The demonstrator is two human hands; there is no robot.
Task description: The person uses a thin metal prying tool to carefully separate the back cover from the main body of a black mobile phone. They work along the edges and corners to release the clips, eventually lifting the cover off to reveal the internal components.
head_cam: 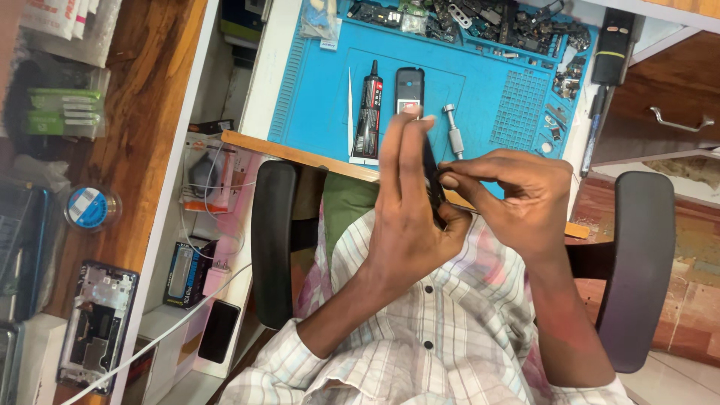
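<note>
My left hand (409,202) is raised in front of my chest and grips a thin dark phone (431,184), seen edge-on, with fingers straight along its side. My right hand (517,199) pinches the same phone's edge near its middle with thumb and fingertips. Most of the phone is hidden between the two hands. Just beyond the hands lies a blue work mat (480,82) on the desk. On it are a small dark keypad phone (409,88), a black and red glue tube (368,109) and a metal screwdriver (453,129).
Several small phone parts (487,22) fill the mat's far trays. A black device (613,45) and a pen (592,131) lie at the mat's right. Black chair armrests (274,240) (636,270) flank my body. A bare phone frame (97,326) and a tape roll (90,208) sit on the wooden shelf at left.
</note>
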